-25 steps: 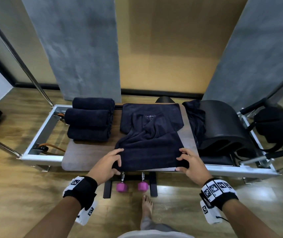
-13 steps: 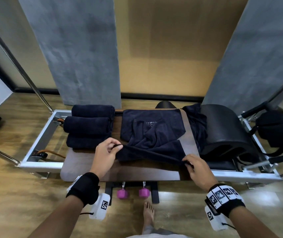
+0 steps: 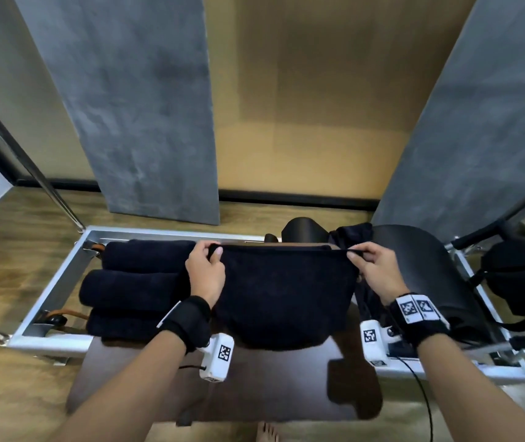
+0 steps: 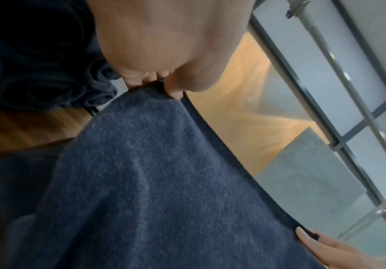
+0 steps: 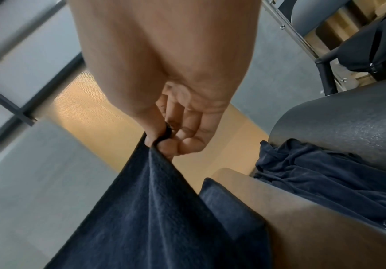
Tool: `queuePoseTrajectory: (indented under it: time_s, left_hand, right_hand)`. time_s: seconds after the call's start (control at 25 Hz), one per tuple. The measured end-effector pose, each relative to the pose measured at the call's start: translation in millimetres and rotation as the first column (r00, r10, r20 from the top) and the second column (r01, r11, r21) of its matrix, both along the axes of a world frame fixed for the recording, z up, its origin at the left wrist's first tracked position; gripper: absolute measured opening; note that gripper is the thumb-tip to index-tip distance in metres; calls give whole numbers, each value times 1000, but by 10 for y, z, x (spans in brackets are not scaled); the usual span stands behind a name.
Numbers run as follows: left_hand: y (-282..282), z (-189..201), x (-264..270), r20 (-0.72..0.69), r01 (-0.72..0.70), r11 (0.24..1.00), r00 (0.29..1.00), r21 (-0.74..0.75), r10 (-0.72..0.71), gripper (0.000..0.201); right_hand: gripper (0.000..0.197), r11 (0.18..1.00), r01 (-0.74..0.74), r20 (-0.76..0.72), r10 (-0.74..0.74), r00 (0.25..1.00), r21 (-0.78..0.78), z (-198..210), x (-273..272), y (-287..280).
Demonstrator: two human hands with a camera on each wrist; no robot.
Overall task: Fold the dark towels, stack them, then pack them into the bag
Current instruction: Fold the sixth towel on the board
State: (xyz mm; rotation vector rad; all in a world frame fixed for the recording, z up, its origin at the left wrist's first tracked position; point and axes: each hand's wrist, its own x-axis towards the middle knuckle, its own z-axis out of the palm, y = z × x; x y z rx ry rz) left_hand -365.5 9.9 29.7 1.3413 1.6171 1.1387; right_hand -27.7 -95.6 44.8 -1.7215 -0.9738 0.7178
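Lifted off the desk (image 3: 286,387) since before: towel (image 3: 283,295) stretched between left hand (image 3: 205,271) and right hand (image 3: 374,269), both raised, pinching top corners.

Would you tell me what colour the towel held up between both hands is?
Dark navy blue towel, seen best in the left wrist view.

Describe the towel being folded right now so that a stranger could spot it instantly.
Find the brown padded bench inside the metal frame. Above its middle hangs a dark towel, pinched at its top corners by the left hand and right hand. Unlike the three rolled towels beside it, it is spread open and lifted.
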Motion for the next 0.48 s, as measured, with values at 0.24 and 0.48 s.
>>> queuePoseTrajectory:
  time_s: [0.24,0.48]
  left_hand:
    - [554,-320,348,-142,-190,970,975,-151,169,6]
    - [639,-606,470,-369,-154,973,926,-173,81,5]
  right_hand:
    - [19,957,34,138,7,990,-288,-416,263,840]
    - [13,924,56,246,42,968,-378,-724,282,1088]
